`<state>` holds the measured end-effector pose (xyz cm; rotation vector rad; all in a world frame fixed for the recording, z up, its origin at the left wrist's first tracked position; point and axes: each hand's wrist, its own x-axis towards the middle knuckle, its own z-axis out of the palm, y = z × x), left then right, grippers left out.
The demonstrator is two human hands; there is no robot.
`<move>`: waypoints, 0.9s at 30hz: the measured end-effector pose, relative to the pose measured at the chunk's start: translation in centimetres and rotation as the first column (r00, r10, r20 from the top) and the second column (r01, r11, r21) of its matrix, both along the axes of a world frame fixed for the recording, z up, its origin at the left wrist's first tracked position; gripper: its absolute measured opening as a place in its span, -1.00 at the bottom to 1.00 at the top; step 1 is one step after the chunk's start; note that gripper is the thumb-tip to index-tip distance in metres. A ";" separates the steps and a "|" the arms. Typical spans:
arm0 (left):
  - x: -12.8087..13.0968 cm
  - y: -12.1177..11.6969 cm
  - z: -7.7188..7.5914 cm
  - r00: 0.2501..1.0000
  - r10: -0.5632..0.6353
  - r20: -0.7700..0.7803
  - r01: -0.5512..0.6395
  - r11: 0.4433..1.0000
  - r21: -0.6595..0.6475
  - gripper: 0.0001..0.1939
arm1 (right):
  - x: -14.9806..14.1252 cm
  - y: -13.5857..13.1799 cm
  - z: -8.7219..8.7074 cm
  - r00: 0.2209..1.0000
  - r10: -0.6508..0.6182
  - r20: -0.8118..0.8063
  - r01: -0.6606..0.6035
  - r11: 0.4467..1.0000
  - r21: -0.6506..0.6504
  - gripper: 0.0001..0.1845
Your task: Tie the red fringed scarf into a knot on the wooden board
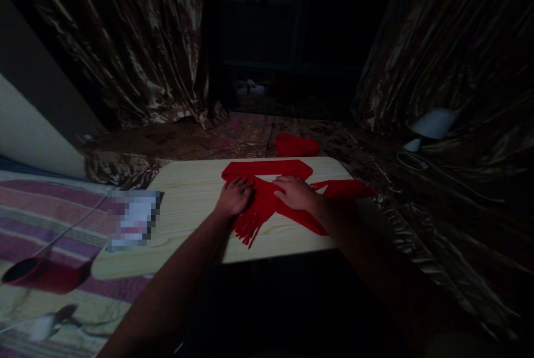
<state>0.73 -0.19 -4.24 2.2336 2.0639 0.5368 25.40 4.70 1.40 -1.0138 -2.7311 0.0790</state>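
A red fringed scarf (263, 194) lies in crossing bands on a small light-wood table (187, 202). One band runs straight along the far side, and a fringed end hangs toward me between my hands. My left hand (236, 197) rests palm down at the scarf's left edge, fingers stretched out. On the right part of the scarf my right hand (295, 192) lies flat, its fingers extended to the left. The right forearm hides some of the cloth, which reaches past the table's right edge.
Behind the table sits more red cloth (296, 145). A pixelated item (136, 219) lies on the table's left side. On the striped bedding stands a dark red cylinder (52, 276) near a white plug (44, 326). A small lamp (434, 123) with a cable is at right, by curtains.
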 end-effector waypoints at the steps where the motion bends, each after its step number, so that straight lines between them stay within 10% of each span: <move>1: -0.1 0.1 0.0 1.000 -0.004 -0.009 0.004 1.000 -0.005 -0.50 | -0.2 -0.7 0.2 1.000 0.021 -0.003 -0.021 1.000 0.023 -0.50; 7: -0.3 0.6 0.1 1.000 0.014 -0.014 -0.014 1.000 -0.014 -0.53 | -2.1 -6.0 0.9 0.951 0.274 0.145 -0.286 0.955 0.075 -0.62; 15: -0.1 0.6 0.4 1.000 0.016 -0.019 -0.017 0.999 -0.041 -0.51 | -3.7 -7.4 -0.4 0.938 0.161 0.307 -0.220 0.961 0.167 -0.76; 27: 0.4 0.4 0.0 0.998 0.066 -0.011 -0.066 0.998 0.003 -0.50 | 2.3 -8.6 0.6 0.915 0.228 0.333 -0.282 0.951 0.123 -0.75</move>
